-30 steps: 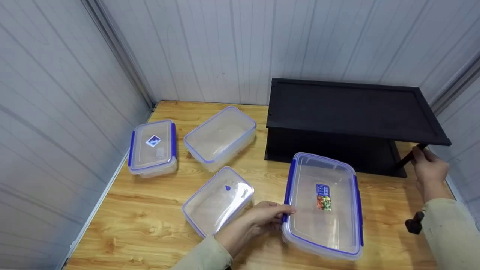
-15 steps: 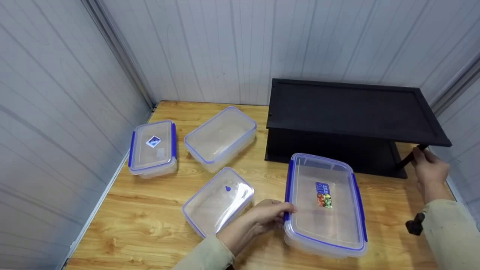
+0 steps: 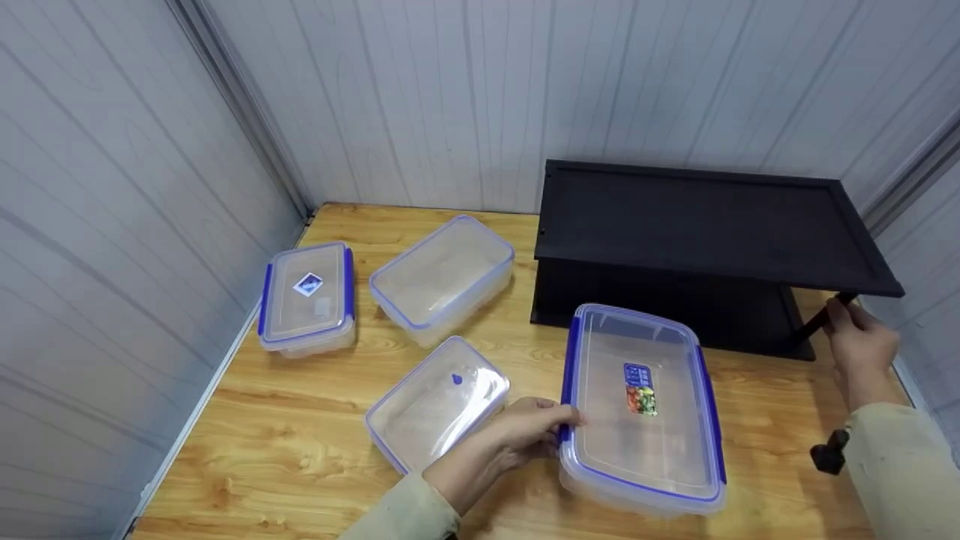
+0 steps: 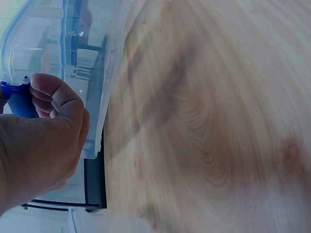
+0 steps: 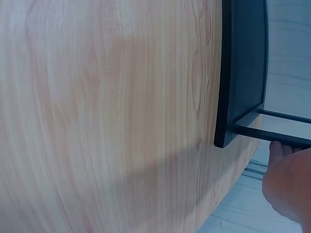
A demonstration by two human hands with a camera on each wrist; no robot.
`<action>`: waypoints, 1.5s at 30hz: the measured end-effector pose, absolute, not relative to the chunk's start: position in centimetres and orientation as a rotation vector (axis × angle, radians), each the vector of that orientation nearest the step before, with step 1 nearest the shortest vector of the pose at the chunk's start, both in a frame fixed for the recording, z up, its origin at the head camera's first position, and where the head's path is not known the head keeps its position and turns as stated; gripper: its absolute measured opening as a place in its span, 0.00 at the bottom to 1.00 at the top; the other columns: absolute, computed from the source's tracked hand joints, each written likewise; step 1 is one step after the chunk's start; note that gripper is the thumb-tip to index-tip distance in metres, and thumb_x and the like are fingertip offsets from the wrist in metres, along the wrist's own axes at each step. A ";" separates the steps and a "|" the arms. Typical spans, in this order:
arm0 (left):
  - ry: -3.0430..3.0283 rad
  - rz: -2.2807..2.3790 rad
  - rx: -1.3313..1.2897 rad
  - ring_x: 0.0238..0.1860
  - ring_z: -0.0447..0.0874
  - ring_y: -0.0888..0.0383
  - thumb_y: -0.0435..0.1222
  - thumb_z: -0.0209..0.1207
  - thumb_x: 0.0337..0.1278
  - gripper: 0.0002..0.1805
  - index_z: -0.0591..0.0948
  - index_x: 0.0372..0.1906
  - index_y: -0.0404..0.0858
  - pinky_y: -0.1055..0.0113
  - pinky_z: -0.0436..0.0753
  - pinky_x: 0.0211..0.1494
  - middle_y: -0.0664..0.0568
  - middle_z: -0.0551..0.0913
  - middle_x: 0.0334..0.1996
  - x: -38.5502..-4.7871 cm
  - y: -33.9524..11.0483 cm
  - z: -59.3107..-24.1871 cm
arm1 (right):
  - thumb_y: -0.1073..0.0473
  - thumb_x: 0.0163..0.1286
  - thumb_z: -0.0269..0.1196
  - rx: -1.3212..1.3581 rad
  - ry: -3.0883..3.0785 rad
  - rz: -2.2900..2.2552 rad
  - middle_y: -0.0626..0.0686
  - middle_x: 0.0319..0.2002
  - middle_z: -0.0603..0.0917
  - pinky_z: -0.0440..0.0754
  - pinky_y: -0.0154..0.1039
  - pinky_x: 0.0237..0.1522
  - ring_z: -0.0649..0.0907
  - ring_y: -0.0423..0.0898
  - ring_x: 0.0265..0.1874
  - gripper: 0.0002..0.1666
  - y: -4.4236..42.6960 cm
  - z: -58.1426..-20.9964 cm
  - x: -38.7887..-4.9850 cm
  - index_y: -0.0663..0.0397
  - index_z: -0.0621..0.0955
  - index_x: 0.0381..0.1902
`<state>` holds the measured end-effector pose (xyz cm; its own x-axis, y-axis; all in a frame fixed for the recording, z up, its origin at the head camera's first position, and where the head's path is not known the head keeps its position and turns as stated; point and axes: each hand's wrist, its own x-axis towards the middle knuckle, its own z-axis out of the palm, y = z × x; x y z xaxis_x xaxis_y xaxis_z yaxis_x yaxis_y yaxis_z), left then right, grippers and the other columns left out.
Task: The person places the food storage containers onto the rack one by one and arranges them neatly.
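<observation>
Container of clear plastic, rectangular, blue-clipped, sits at three o'clock from the left hand pinching its edge; right hand grips a slim black shelf post.

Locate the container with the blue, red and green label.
In the head view, that container is right of centre, in front of the black shelf, with the left hand gripping its left edge.
</observation>
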<state>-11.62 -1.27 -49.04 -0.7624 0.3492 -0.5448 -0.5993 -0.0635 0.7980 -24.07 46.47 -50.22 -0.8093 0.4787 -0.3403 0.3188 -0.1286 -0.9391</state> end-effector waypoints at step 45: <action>1.511 1.942 -0.011 0.39 0.91 0.59 0.34 0.63 0.58 0.19 0.81 0.52 0.28 0.65 0.92 0.51 0.48 0.89 0.38 -9.3 -7.8 -41.1 | 0.41 0.73 0.70 -1.017 -2.146 1.572 0.34 0.61 0.85 0.70 0.32 0.75 0.77 0.34 0.69 0.29 45.7 -52.0 -24.2 0.36 0.81 0.69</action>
<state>-9.28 -7.78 -41.11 -0.7768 0.4920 -0.3932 -0.5021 -0.1070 0.8581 -24.16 45.67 -52.01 -0.7076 0.6863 -0.1681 0.3672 0.1539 -0.9173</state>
